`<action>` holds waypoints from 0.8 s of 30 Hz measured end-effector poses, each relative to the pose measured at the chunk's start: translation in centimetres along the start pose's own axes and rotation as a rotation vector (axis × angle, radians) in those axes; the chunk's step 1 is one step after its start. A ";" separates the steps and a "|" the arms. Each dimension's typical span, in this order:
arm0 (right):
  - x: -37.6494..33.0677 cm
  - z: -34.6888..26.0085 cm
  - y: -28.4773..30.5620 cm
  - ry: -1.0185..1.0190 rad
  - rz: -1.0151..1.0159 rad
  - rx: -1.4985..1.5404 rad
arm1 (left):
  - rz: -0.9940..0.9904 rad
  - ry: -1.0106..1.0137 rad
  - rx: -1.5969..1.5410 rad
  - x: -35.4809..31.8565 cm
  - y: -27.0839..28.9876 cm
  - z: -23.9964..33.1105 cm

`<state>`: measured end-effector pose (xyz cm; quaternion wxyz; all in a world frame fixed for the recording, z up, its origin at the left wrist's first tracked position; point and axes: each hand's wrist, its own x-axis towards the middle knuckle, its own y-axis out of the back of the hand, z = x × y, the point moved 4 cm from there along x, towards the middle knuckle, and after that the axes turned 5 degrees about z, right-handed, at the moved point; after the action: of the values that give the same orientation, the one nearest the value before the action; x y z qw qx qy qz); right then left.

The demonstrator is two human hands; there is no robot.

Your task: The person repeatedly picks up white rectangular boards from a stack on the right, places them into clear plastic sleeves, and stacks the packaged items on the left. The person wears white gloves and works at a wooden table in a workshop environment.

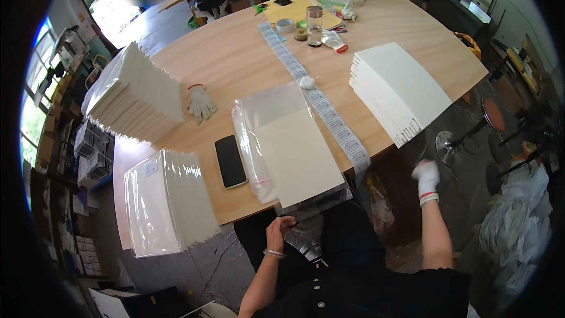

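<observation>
In front of me a cream card sheet lies over a stack of clear plastic bags, its near end close to the table edge. Clear film sticks out past that end. My left hand, bare, is at the near left corner of this film, fingers closed at its edge; the exact grip is hard to see. My right hand, in a white glove with a red-striped cuff, is off the table's right edge, blurred. Nearest to it is a fanned stack of white boards.
Two piles of bagged sheets stand at the left. Between them and the bags lie a glove and a black phone. A label strip crosses the table. A glass jar and tape roll sit farther back.
</observation>
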<state>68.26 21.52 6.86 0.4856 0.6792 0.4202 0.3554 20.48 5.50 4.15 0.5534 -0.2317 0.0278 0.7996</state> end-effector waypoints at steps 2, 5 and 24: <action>-7.9 -2.5 -3.2 0.684 -1.009 -0.730 | 0.162 -0.336 0.301 0.0 2.0 0.3; -10.4 -7.5 -2.8 0.599 -0.685 -0.218 | 0.447 -0.877 0.945 -1.8 2.5 4.2; -10.0 -21.6 -0.8 0.925 -0.296 0.460 | 0.145 -0.739 0.978 1.1 -0.4 5.8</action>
<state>44.85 20.28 11.29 0.1333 0.4742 0.7485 0.4440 18.60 8.37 8.93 0.5127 0.3437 0.2133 0.7573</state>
